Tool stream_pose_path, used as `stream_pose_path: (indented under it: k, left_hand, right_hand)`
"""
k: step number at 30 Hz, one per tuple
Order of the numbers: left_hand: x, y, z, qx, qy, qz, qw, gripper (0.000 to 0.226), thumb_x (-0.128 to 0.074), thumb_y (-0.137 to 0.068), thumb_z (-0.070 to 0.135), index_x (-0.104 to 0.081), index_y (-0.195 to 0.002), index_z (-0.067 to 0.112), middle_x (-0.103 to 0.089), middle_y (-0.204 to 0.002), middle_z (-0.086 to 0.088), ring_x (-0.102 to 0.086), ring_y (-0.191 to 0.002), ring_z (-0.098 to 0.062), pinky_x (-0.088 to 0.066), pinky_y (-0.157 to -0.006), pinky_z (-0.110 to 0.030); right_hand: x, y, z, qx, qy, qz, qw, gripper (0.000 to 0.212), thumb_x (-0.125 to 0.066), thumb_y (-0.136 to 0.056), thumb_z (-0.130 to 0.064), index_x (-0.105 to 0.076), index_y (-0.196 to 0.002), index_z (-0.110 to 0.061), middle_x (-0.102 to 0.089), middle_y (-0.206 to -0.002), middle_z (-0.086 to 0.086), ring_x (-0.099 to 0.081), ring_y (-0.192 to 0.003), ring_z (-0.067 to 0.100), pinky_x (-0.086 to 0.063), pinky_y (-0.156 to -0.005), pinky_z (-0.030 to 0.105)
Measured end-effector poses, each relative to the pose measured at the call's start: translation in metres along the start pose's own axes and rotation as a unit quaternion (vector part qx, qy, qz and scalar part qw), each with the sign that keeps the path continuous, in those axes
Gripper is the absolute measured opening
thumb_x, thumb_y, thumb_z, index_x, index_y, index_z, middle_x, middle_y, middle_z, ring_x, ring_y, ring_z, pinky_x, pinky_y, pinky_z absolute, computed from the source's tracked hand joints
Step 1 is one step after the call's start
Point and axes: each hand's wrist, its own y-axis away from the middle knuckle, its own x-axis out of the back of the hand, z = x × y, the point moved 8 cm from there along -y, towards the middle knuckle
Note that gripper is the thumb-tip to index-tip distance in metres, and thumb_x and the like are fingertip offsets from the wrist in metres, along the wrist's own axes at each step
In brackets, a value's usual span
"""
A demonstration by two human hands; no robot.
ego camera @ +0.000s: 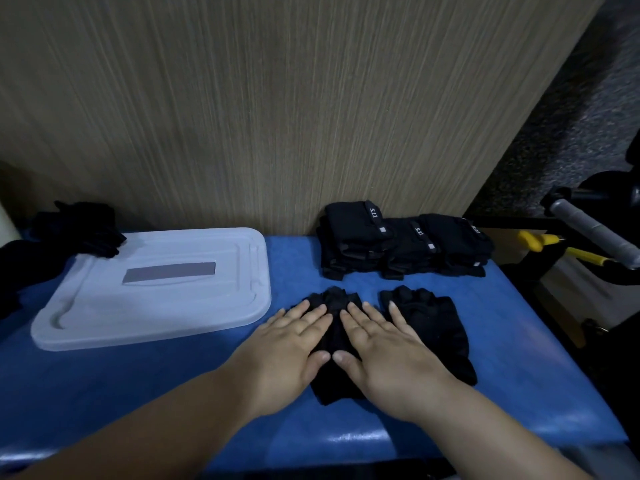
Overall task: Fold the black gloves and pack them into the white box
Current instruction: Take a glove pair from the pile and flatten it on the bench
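Head view showed the left hand (291,344) and right hand (384,348) lying flat, fingers straight and spread, gripping nothing. They pressed one black fingerless glove (334,299) onto the blue bench (138,393) near its front edge, thumbs almost meeting. A second glove (436,327) lay just beside it, toward the right edge. Along the back edge stood a stack of folded gloves (398,244). The white box (173,306), lid on, sat toward the left edge, with loose gloves (79,226) in the back left corner. Smoothing well probably meant sweeping both palms outward from the middle and flattening creases before folding, so the result would match the stack.
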Motion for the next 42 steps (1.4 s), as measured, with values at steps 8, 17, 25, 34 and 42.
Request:
stream_pose_path:
  k: [8,17,25,34,42]
  left_hand:
    - [0.004,-0.003,-0.002,-0.008,0.061,0.020,0.998,0.086,0.002,-0.076,0.077,-0.014,-0.151,0.038,-0.004,-0.157,0.024,0.017,-0.139,0.007,0.011,-0.111,-0.015]
    - [0.012,0.001,0.016,-0.039,0.100,0.044,0.993,0.066,-0.002,-0.084,0.068,-0.021,-0.145,0.050,-0.012,-0.150,0.034,0.013,-0.139,0.014,0.001,-0.118,-0.024]
    - [-0.001,-0.001,0.020,-0.061,0.064,-0.007,0.996,0.070,0.005,-0.080,0.068,-0.015,-0.145,0.053,-0.002,-0.152,0.032,0.018,-0.140,0.009,0.012,-0.117,-0.026]
    - [0.010,-0.004,0.015,-0.038,0.157,0.024,0.987,0.052,-0.021,-0.093,0.060,-0.034,-0.141,0.047,-0.025,-0.141,0.037,-0.004,-0.139,0.013,-0.002,-0.117,-0.021]
    - [0.035,-0.005,-0.022,0.105,0.277,0.119,0.948,0.020,-0.047,-0.087,0.015,-0.057,-0.071,0.009,-0.053,-0.074,0.003,-0.047,-0.068,-0.004,-0.038,-0.064,-0.019]
  right_hand:
    - [0.067,0.025,0.092,-0.141,-0.233,0.271,0.923,0.034,-0.053,-0.095,-0.033,-0.054,-0.128,-0.029,-0.056,-0.128,-0.006,-0.053,-0.114,0.014,-0.040,-0.092,0.024]
    - [0.016,0.036,0.169,-0.345,-0.252,0.011,0.904,0.047,-0.063,-0.084,-0.054,-0.056,-0.076,-0.008,-0.063,-0.072,0.007,-0.064,-0.064,0.022,-0.048,-0.056,0.027]
    - [0.021,0.023,0.137,-0.221,-0.459,0.066,0.858,0.021,-0.069,-0.086,-0.022,-0.056,-0.075,-0.008,-0.065,-0.072,0.005,-0.063,-0.066,0.020,-0.051,-0.061,0.032]
    - [0.037,0.010,0.069,-0.069,-0.662,0.051,0.745,0.040,-0.064,-0.074,-0.046,-0.053,-0.092,-0.012,-0.061,-0.083,0.005,-0.056,-0.066,0.016,-0.043,-0.055,0.025]
    - [0.029,-0.001,0.070,-0.106,-0.624,0.084,0.770,0.010,-0.057,-0.095,-0.019,-0.052,-0.087,-0.014,-0.066,-0.096,0.004,-0.057,-0.058,0.010,-0.041,-0.050,0.022]
